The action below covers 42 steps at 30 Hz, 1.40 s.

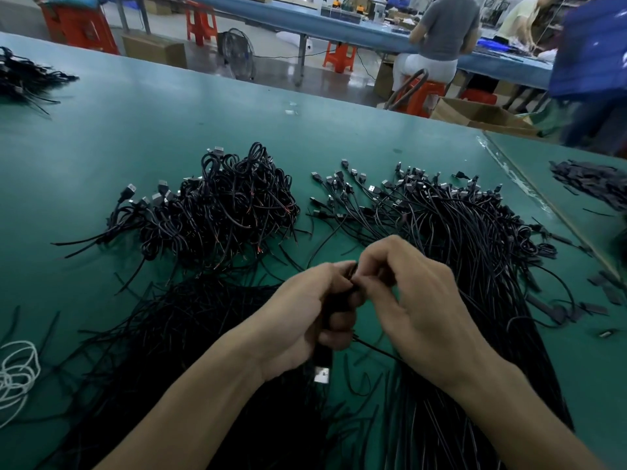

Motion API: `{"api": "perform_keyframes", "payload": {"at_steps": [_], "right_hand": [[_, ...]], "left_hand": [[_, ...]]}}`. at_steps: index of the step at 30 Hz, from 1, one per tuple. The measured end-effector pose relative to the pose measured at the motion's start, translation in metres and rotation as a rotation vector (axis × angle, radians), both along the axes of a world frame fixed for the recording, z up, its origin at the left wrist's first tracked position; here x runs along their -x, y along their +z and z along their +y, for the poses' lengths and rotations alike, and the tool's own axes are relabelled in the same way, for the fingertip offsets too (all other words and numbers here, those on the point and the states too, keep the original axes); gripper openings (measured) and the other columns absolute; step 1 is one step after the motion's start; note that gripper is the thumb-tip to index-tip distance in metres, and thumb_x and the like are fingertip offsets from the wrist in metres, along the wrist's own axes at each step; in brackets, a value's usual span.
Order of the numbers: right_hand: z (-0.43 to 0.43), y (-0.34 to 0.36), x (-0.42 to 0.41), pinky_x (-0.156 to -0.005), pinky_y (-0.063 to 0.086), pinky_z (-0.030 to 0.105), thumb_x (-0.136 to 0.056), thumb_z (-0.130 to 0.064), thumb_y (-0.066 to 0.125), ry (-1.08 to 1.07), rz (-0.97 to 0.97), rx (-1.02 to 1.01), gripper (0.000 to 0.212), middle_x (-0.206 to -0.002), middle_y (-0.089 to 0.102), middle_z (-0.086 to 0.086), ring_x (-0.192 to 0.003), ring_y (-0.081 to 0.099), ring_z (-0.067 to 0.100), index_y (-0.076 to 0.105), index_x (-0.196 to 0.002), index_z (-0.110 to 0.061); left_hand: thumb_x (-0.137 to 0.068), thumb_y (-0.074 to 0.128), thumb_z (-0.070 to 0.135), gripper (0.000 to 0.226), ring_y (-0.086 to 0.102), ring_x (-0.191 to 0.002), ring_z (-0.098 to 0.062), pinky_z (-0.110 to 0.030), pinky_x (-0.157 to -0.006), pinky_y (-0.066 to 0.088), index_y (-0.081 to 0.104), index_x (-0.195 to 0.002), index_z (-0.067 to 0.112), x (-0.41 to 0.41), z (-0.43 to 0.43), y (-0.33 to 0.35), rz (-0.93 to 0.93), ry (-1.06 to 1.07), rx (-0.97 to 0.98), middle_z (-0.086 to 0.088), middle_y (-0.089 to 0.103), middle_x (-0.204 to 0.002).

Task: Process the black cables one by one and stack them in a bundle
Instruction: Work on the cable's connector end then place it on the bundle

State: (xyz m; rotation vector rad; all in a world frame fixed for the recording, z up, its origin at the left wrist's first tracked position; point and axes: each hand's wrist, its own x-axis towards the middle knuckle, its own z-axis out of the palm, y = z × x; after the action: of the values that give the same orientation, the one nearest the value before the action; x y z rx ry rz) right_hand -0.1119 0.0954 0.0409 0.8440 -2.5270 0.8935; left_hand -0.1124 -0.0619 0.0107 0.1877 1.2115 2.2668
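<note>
a single black cable [373, 347] is being gripped by the left hand [305, 310], its fingers being curled round it above the green table [169, 123]. the cable's usb plug [321, 373] is being dangled just below that hand. the cable's upper end is being pinched by the right hand [417, 300], thumb and fingers bent in and touching the left fingertips; what is being done to that end cannot be told. beyond the hands, a tangled bundle of coiled cables [220, 212] is being borne by the table on the left, and a fanned heap of loose cables [458, 225] on the right, plugs pointing away. a spread of straight cables [176, 334] is being crossed by the left forearm. a white cord [17, 371] is being cut off by the left edge.
</note>
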Motion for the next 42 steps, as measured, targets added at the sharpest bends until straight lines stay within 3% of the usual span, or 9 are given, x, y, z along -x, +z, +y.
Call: {"api": "perform_keyframes", "payload": {"at_steps": [3,8,11,14,17,22,27,33,42], "right_hand": [[-0.006,-0.004,-0.002,-0.066,0.046,0.015,-0.087,-0.001,0.069,-0.122,0.028,0.249,0.03,-0.081,0.06,-0.011,-0.077,0.059,0.011,0.053,-0.084,-0.026],[-0.018,-0.008,-0.007,-0.07,0.049,0.01,-0.089,0.002,0.067,-0.147,-0.119,0.627,0.031,-0.085,0.066,-0.017,-0.076,0.066,0.001,0.053,-0.082,-0.024],[-0.022,-0.011,-0.007,-0.073,0.052,0.014,-0.088,0.006,0.066,-0.115,-0.286,0.808,0.027,-0.079,0.068,-0.008,-0.075,0.067,0.002,0.053,-0.079,-0.016],[-0.021,-0.009,-0.005,-0.072,0.053,0.016,-0.086,0.002,0.068,-0.062,-0.45,0.955,0.028,-0.073,0.068,-0.004,-0.074,0.068,0.007,0.054,-0.073,-0.019],[-0.018,-0.01,-0.004,-0.065,0.052,0.016,-0.078,0.001,0.066,0.072,-0.643,1.114,0.022,-0.074,0.065,0.0,-0.07,0.063,0.007,0.051,-0.072,-0.014],[-0.014,-0.017,-0.005,-0.078,0.049,0.035,-0.082,-0.009,0.074,0.052,-0.84,1.05,0.034,-0.086,0.058,0.019,-0.079,0.053,0.025,0.051,-0.064,-0.026],[-0.01,-0.012,-0.003,-0.058,0.046,0.015,-0.075,-0.007,0.071,0.029,-0.772,1.005,0.028,-0.067,0.057,-0.002,-0.061,0.052,0.005,0.044,-0.076,-0.013],[-0.008,-0.003,0.002,-0.065,0.053,0.019,-0.087,0.01,0.064,-0.063,-0.536,0.874,0.039,-0.068,0.063,-0.001,-0.058,0.062,0.01,0.039,-0.071,-0.015],[-0.013,-0.005,-0.006,-0.071,0.054,0.019,-0.081,-0.002,0.069,0.054,-0.532,0.92,0.034,-0.075,0.066,0.002,-0.074,0.064,0.01,0.04,-0.07,-0.016]], "left_hand": [[-0.089,0.052,0.008,0.019,0.056,-0.064,-0.008,-0.02,-0.054,0.047,0.066,-0.098,0.016,0.001,0.004,-0.006,0.19,0.104,0.02,0.001,0.059,-0.079],[-0.086,0.06,0.046,0.037,0.056,-0.108,-0.001,-0.02,-0.093,0.044,0.063,-0.116,0.025,0.002,0.005,-0.017,0.57,0.459,0.654,0.014,0.059,-0.111],[-0.089,0.053,0.047,0.048,0.044,-0.087,0.0,-0.008,-0.079,0.036,0.06,-0.134,0.034,0.001,0.002,-0.018,0.792,0.689,0.982,0.013,0.04,-0.093],[-0.095,0.061,0.026,0.043,0.04,-0.062,-0.005,-0.02,-0.061,0.035,0.056,-0.135,0.042,0.004,-0.001,-0.014,0.643,0.586,0.663,0.008,0.049,-0.07],[-0.1,0.05,0.0,0.043,0.068,-0.088,-0.006,-0.023,-0.082,0.05,0.063,-0.125,0.032,0.006,-0.001,-0.002,0.437,0.499,0.339,0.009,0.075,-0.093],[-0.097,0.039,0.027,0.034,0.072,-0.101,-0.024,-0.029,-0.081,0.056,0.071,-0.108,0.025,-0.002,-0.003,0.008,0.368,0.455,0.03,-0.014,0.075,-0.107],[-0.098,0.055,0.027,0.013,0.071,-0.091,-0.026,-0.034,-0.081,0.055,0.06,-0.087,0.023,-0.006,0.002,0.009,0.497,0.499,0.119,-0.023,0.073,-0.095],[-0.073,0.088,0.03,0.031,0.049,-0.07,0.0,-0.014,-0.065,0.04,0.059,-0.086,0.035,-0.008,0.003,0.001,0.679,0.644,0.667,0.018,0.055,-0.083],[-0.092,0.066,-0.001,0.024,0.07,-0.065,-0.012,-0.024,-0.063,0.057,0.063,-0.104,0.019,-0.004,-0.003,0.006,0.405,0.524,0.424,-0.004,0.074,-0.074]]}}
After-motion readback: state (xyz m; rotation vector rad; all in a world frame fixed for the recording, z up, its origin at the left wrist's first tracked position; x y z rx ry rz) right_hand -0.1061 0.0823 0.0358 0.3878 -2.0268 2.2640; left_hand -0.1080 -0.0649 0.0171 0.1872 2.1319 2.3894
